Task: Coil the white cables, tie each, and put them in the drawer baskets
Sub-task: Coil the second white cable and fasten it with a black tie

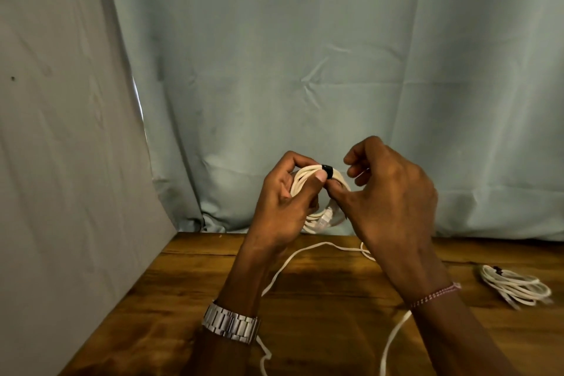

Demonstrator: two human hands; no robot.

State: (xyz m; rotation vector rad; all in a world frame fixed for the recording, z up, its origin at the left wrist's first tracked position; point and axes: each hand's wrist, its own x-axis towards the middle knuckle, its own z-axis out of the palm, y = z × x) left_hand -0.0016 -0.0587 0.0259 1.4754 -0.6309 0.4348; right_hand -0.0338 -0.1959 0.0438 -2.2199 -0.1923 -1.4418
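The coiled white cable (308,183) was held up in the air above the far edge of the desk (189,299), between both hands, in front of the pale blue-grey curtain (305,55). A black tie (327,171) sat wrapped across the top strands of the coil. A clear plug end (325,218) hung at the lower part of the coil, between the two palms.

The left hand (283,204) gripped the coil from the left side, fingers curled round the strands, thumb pressed on top just beside the black tie. The right hand (390,192) closed on the coil from the right, thumb tip meeting the tie from below; its fingers were bent inward near the tie. Whether those fingers pinched a loose end of the tie could not be told.

Below the hands, a loose white cable (305,249) lay uncoiled on the desk, running under both forearms toward the near edge. A second coiled bundle (515,285) rested on the desk well apart to the right, with a dark tie at its upper left.

A metal watch (231,325) was on the left wrist; a thin beaded thread bracelet (435,294) on the right wrist. A grey panel (61,162) stood along the left side of the desk.
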